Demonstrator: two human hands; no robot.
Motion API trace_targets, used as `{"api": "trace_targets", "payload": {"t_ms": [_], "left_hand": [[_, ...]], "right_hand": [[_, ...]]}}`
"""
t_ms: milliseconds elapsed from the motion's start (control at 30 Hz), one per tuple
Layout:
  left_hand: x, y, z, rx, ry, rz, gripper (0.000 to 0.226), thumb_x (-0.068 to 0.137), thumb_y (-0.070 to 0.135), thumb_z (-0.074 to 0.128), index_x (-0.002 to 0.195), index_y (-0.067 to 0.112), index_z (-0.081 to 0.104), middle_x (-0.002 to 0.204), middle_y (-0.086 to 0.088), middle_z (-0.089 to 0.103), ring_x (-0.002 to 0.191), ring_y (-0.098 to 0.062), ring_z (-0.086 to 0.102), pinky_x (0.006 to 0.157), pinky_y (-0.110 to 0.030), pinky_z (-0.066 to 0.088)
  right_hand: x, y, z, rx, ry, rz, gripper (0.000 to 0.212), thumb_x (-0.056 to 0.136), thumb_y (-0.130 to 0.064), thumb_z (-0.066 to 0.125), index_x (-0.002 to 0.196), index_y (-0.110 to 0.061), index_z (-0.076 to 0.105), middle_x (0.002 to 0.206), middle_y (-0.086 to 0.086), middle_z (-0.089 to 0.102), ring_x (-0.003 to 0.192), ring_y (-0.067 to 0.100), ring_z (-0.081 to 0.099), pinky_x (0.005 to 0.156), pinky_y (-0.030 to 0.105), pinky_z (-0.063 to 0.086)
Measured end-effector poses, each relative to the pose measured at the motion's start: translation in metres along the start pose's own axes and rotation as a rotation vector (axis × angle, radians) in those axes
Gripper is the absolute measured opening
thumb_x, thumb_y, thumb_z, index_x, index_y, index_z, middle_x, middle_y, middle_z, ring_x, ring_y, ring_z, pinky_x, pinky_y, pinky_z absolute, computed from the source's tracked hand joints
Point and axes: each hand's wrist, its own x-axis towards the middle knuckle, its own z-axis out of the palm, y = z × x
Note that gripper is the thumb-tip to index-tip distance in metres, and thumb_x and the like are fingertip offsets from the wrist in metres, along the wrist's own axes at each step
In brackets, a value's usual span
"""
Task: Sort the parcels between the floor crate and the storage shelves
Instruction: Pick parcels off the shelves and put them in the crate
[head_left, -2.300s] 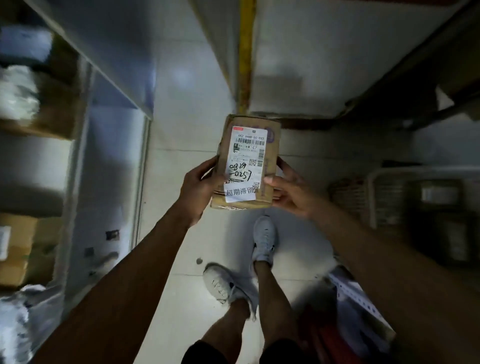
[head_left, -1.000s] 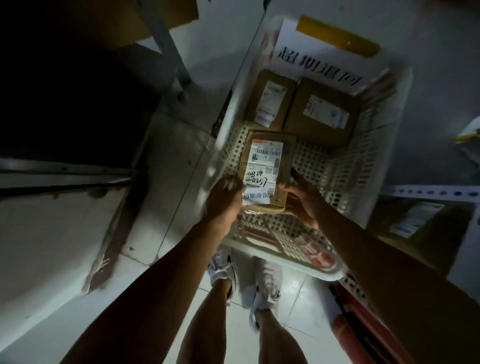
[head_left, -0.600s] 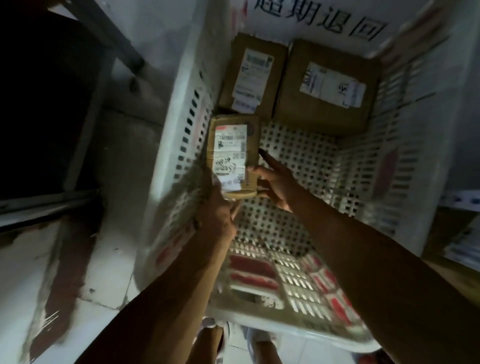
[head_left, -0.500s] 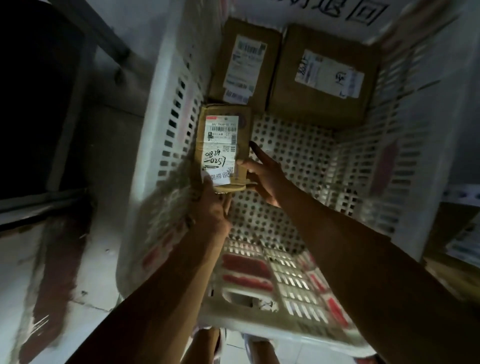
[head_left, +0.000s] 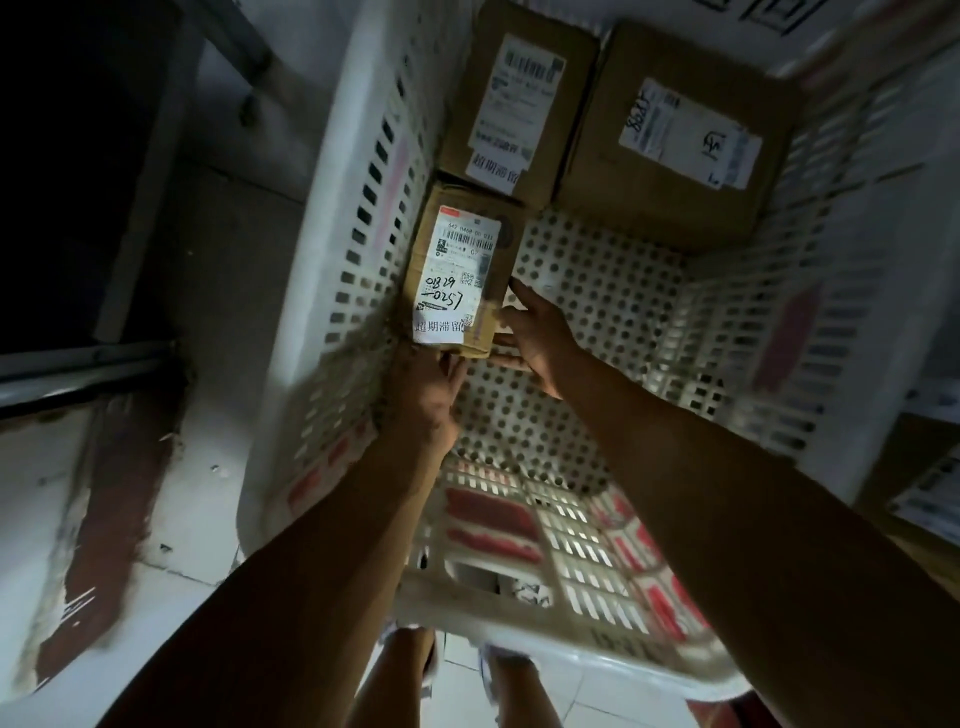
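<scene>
A labelled cardboard parcel (head_left: 460, 273) is held by both hands (head_left: 434, 387) (head_left: 535, 338) against the white perforated crate's (head_left: 358, 249) left wall, seemingly touching two cartons (head_left: 519, 98) (head_left: 670, 140) behind.

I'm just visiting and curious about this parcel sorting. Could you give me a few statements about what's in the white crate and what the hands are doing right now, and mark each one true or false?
1. The white crate already holds two other cardboard boxes at its far end. True.
2. The labelled parcel sits against the crate's left wall. True.
3. Only one hand is on the parcel. False: the left hand is at its near end and the right hand is at its right side.
4. The parcel's label is blank. False: it shows a barcode and handwritten digits.
5. The crate's floor is solid. False: it is perforated with round holes.
</scene>
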Motion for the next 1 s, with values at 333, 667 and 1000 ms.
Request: {"api": "trace_targets", "payload": {"t_ms": [333,667,1000], "left_hand": [[-0.142,0.055,-0.053,1.235,-0.059,0.725,0.045,0.097,0.019,0.062,0.141,0.009,0.057,0.137,-0.014,0.062,0.126,-0.03,0.058,0.106,-0.043,0.048],[-0.268,0.089,-0.137,1.578,0.251,0.695,0.059,0.092,0.02,0.059,0.147,0.021,0.038,0.143,-0.004,0.045,0.124,-0.025,0.048,0.096,-0.039,0.046],[-0.362,0.077,-0.282,1.299,0.597,0.4,0.05,0.09,0.015,0.057,0.139,0.02,0.047,0.136,-0.006,0.049,0.126,-0.029,0.048,0.094,-0.041,0.046]], "right_hand": [[-0.154,-0.039,0.023,-1.275,0.12,-0.194,0.047,0.096,-0.024,0.056,0.142,-0.022,0.045,0.144,0.012,0.044,0.128,0.029,0.049,0.102,0.04,0.046],[-0.297,-0.088,0.082,-1.93,-0.019,-0.614,0.058,0.096,-0.016,0.053,0.152,-0.02,0.037,0.157,0.01,0.033,0.14,0.032,0.037,0.104,0.046,0.041],[-0.413,-0.024,0.198,-2.287,-0.459,-1.053,0.059,0.092,-0.023,0.063,0.146,-0.021,0.038,0.148,0.008,0.039,0.135,0.031,0.039,0.106,0.045,0.041]]}}
